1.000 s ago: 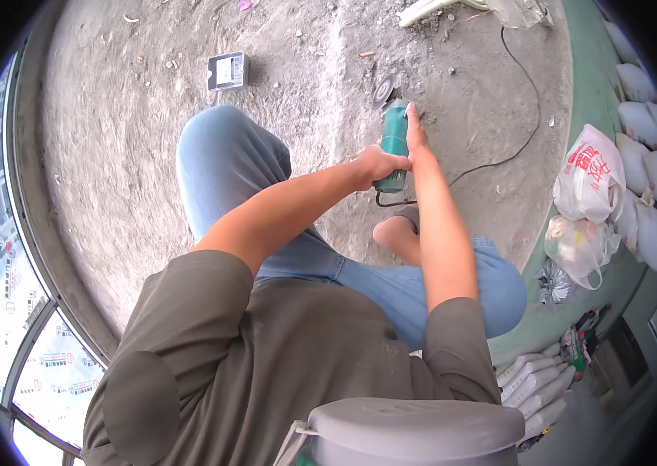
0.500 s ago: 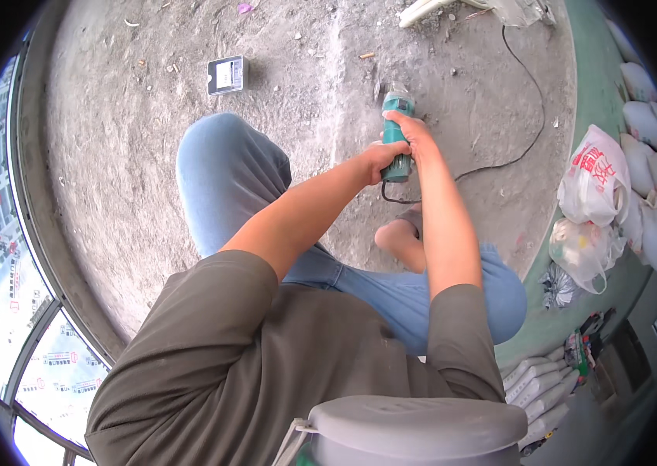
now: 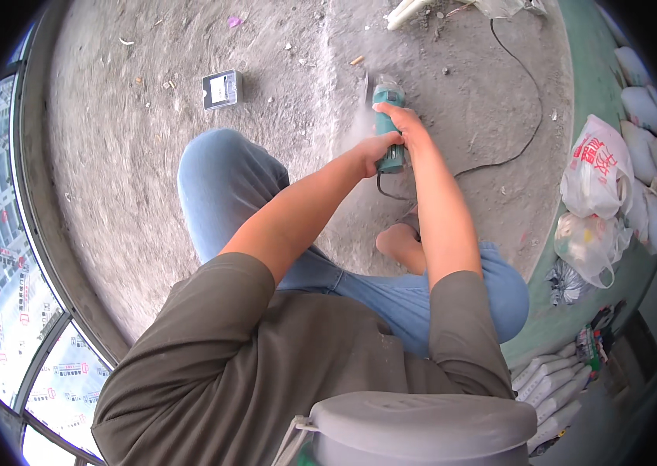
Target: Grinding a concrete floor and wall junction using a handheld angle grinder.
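A teal angle grinder (image 3: 388, 95) is held against the rough grey concrete floor by both my hands. My right hand (image 3: 403, 119) is wrapped around the front of its body, near the head. Farther back, my left hand (image 3: 379, 151) grips the rear of the casing. The thin cutting disc (image 3: 368, 85) shows edge-on at the left of the head, and pale dust hangs beside it. A whitish dusty line (image 3: 320, 85) runs along the floor just left of the disc. The contact point between disc and floor is blurred by dust.
A black cord (image 3: 539, 101) loops from the grinder to the right. An open small box (image 3: 222, 89) lies ahead of my left knee. White plastic bags (image 3: 597, 171) and filled sacks (image 3: 643, 109) line the right side. Window panes (image 3: 2, 287) stand at the left.
The grinder and both hands have shifted slightly left and away from me. A dust cloud has appeared to the left of the tool. Both hands keep their grip.
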A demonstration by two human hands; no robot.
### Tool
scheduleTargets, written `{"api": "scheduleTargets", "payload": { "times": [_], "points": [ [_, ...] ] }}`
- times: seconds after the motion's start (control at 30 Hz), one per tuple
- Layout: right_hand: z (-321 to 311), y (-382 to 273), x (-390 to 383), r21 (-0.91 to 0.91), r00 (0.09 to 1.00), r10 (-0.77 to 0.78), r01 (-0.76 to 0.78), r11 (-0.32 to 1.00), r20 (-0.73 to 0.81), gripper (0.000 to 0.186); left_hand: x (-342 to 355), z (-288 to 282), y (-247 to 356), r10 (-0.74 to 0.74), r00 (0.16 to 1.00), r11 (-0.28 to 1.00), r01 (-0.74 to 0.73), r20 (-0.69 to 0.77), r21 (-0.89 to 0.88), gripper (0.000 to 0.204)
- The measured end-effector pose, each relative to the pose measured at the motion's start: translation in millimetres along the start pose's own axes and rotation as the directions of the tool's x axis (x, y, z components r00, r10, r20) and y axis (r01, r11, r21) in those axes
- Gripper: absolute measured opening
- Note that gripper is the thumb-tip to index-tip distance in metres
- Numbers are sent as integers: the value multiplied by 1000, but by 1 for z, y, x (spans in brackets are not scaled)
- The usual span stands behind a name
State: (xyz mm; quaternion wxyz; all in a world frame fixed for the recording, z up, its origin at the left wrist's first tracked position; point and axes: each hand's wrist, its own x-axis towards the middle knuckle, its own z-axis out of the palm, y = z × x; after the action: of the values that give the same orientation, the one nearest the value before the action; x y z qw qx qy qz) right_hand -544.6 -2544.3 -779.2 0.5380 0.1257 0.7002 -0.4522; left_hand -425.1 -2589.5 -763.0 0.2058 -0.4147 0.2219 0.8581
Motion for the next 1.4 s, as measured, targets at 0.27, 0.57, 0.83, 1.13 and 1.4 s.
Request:
{"api": "scheduleTargets", "payload": {
  "times": [0.27,0.57,0.83,1.13,1.4],
  "points": [
    [3,-23,11,-77,1000,8,-10,997,-19,49,6,-1,21,10,999,999,-9,30,-31,32],
    [-32,-6,-38,88,1000,-21,19,996,19,42,-19,46,-13,147,987,989,-147,-56,2,33],
    [-87,5,-64,49,995,66,-62,997,-71,51,-6,86,-40,-5,998,998,9,60,-64,42],
    [-108,8,-57,56,989,108,-102,993,-101,51,18,98,-51,-17,998,999,20,57,-45,35],
    [-106,4,-43,-22,991,131,-131,991,-24,51,23,94,-47,-17,998,986,27,66,-165,47]
  ]
}}
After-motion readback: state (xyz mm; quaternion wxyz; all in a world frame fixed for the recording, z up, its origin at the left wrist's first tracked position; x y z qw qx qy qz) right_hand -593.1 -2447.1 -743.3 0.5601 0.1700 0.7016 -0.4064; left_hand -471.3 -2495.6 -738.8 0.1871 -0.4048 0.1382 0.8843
